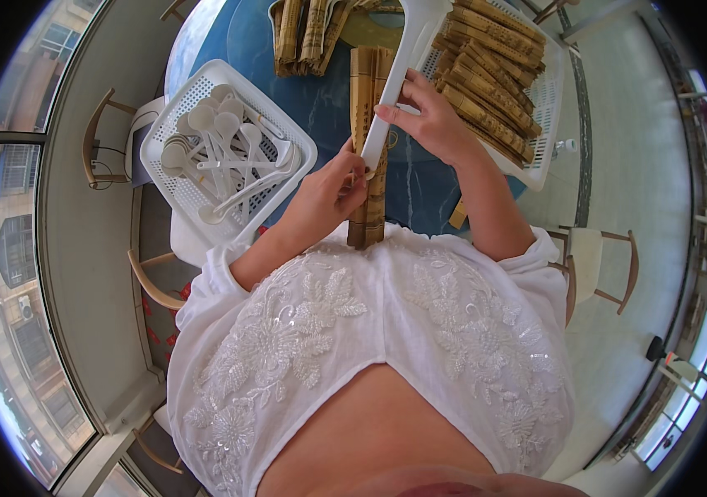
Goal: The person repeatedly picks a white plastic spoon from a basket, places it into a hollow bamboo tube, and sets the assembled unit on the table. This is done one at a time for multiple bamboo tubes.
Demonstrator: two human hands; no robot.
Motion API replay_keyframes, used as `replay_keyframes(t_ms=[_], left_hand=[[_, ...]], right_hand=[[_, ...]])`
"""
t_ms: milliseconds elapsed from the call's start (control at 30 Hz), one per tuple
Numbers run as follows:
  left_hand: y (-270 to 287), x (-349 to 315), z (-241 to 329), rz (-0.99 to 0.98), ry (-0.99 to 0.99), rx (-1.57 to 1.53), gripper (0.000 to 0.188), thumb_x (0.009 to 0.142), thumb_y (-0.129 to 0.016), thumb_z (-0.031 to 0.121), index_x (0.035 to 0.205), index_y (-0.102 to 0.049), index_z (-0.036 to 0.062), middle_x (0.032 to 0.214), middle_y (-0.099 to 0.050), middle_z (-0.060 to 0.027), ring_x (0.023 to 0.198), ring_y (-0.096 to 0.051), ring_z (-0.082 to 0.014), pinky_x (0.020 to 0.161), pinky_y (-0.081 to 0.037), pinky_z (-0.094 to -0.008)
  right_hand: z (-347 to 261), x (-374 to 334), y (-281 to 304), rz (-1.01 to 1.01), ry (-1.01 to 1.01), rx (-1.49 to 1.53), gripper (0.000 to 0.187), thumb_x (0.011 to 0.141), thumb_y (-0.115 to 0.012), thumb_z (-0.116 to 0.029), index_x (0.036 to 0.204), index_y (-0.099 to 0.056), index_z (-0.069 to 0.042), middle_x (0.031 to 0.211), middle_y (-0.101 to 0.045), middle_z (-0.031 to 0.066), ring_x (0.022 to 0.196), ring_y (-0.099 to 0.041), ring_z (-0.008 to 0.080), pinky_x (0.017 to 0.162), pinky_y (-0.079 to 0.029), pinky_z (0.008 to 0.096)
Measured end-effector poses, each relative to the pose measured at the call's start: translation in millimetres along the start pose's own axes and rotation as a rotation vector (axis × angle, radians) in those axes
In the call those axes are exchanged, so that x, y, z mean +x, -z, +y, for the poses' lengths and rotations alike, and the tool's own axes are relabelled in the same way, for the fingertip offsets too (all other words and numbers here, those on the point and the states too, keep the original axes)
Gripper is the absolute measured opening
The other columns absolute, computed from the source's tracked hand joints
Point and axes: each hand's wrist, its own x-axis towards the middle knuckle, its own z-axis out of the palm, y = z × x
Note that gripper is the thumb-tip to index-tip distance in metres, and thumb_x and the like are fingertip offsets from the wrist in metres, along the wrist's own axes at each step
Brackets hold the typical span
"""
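Observation:
A large white long-handled spoon [392, 99] is held up at a slant in front of me, its wide head at the top edge of the view. My left hand [333, 186] pinches the lower end of the handle. Higher up, my right hand [432, 120] grips the handle between thumb and fingers. Beneath the spoon lies a long brown patterned strip-like bundle [362, 108], running from the table toward my white top; its exact kind is unclear.
On the left, a white perforated basket [178, 189] holds several white spoons and ladles [226, 128]. Another white basket [554, 108] at right holds stacked brown bundles [494, 74]. More brown bundles [310, 37] lie at the back of the blue table [242, 50]. Chairs [598, 265] stand around.

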Motion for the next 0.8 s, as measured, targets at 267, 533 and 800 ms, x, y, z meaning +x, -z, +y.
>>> replay_keyframes(t_ms=[267, 533, 800], left_hand=[[6.5, 2.2, -2.7, 0.018, -0.001, -0.013, 0.022, 0.088, -0.057, 0.000, 0.106, -0.044, 0.0013, 0.100, -0.061, -0.0142, 0.079, -0.069, -0.0300, 0.066, -0.053, -0.0337], [7.7, -0.1, 1.5, 0.052, 0.012, -0.019, 0.017, 0.091, -0.052, 0.000, 0.106, -0.046, 0.0002, 0.100, -0.060, -0.0118, 0.081, -0.069, -0.0278, 0.068, -0.053, -0.0315], [2.1, 1.8, 3.0, 0.066, -0.016, -0.040, 0.016, 0.091, -0.057, 0.003, 0.105, -0.048, 0.0009, 0.113, -0.059, -0.0156, 0.082, -0.069, -0.0290, 0.068, -0.054, -0.0306]], right_hand=[[-7.7, -4.2, -0.5, -0.041, 0.027, -0.249, 0.034, 0.081, -0.071, -0.033, 0.103, -0.067, -0.007, 0.137, -0.038, 0.0158, 0.123, -0.043, 0.0311, 0.100, -0.039, 0.0385], [-17.0, -22.4, -23.1, -0.034, 0.089, -0.379, 0.037, 0.082, -0.070, -0.032, 0.104, -0.064, -0.003, 0.130, -0.043, 0.0178, 0.106, -0.055, 0.0310, 0.092, -0.044, 0.0391], [-23.4, 4.7, -11.1, 0.490, 0.292, -0.445, 0.029, 0.090, -0.062, -0.030, 0.086, -0.060, -0.001, 0.108, -0.052, 0.0164, 0.090, -0.057, 0.0292, 0.074, -0.047, 0.0389]])
